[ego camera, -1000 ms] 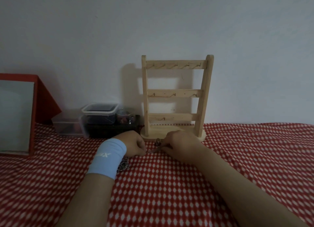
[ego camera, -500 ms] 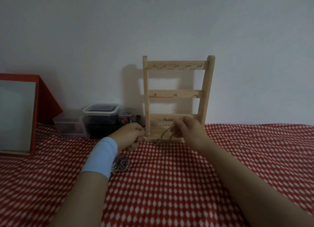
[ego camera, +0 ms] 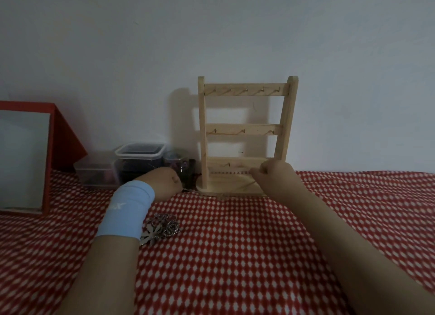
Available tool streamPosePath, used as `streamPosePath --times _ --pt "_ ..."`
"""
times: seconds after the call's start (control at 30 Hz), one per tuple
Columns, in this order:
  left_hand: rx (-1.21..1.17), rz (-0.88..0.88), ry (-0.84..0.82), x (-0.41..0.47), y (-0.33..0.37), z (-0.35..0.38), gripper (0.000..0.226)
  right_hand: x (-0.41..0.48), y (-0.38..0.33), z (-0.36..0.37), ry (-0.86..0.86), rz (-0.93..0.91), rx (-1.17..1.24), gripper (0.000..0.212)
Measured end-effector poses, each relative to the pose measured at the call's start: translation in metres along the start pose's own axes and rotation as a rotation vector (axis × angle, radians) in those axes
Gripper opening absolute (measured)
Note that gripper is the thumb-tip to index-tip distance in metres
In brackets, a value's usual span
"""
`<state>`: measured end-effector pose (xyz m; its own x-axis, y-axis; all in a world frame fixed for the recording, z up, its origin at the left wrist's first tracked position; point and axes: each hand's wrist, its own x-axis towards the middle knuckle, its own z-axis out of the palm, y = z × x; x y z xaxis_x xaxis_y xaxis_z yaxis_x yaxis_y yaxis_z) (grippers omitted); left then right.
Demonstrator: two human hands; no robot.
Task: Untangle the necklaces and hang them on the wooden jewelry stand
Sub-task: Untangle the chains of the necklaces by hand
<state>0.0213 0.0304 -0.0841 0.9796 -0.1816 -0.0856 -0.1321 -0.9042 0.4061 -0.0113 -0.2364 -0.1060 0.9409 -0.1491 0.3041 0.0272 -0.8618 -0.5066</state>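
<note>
The wooden jewelry stand rises against the wall, with three hook rails that carry nothing. In front of its base, my left hand and my right hand are each pinched on an end of one thin necklace chain, which sags between them across the base. The hands are well apart. A silver heap of tangled necklaces with a flower pendant lies on the cloth beside my left wrist, which wears a light-blue band.
Clear plastic containers and a small jar stand left of the stand. A red-framed mirror leans at the far left. A red and white checked cloth covers the surface.
Both hands lifted a chain from the cloth, rose toward the stand's base, then spread apart, left hand going left and right hand going right, drawing the chain out.
</note>
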Motion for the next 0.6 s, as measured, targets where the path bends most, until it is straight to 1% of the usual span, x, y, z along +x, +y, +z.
streamPosePath --times 0.1,0.17,0.23,0.3,0.33,0.37,0.43,0.5,0.57,0.6 --pt "0.139 -0.075 -0.049 0.001 -0.006 0.001 0.026 0.003 0.007 0.004 0.009 0.023 -0.261 0.035" --pt "0.232 -0.110 -0.130 0.003 -0.008 0.006 0.028 0.002 0.007 0.004 -0.042 0.019 -0.376 0.028" --pt "0.326 -0.148 -0.231 0.004 -0.005 0.013 0.037 -0.001 0.003 0.004 -0.130 -0.015 -0.456 0.028" --pt "0.378 -0.134 -0.277 0.005 0.003 0.019 0.046 -0.004 0.001 0.008 -0.184 -0.057 -0.521 0.029" --pt "0.379 -0.096 -0.253 0.004 0.008 0.020 0.046 -0.006 -0.001 0.009 -0.189 -0.093 -0.552 0.027" --pt "0.354 -0.040 -0.210 0.003 0.013 0.021 0.041 -0.007 -0.003 0.011 -0.181 -0.144 -0.576 0.024" --pt "0.191 0.085 -0.144 0.003 0.021 0.022 0.024 -0.009 -0.008 0.013 -0.161 -0.262 -0.536 0.017" --pt "0.023 0.165 -0.185 -0.002 0.029 0.025 0.017 -0.011 -0.014 0.017 -0.205 -0.333 -0.331 0.018" --pt "0.036 0.192 -0.254 -0.005 0.034 0.031 0.024 -0.016 -0.022 0.024 -0.320 -0.371 -0.173 0.020" --pt "0.084 0.196 -0.266 -0.005 0.035 0.035 0.027 -0.019 -0.025 0.028 -0.375 -0.399 -0.157 0.021"
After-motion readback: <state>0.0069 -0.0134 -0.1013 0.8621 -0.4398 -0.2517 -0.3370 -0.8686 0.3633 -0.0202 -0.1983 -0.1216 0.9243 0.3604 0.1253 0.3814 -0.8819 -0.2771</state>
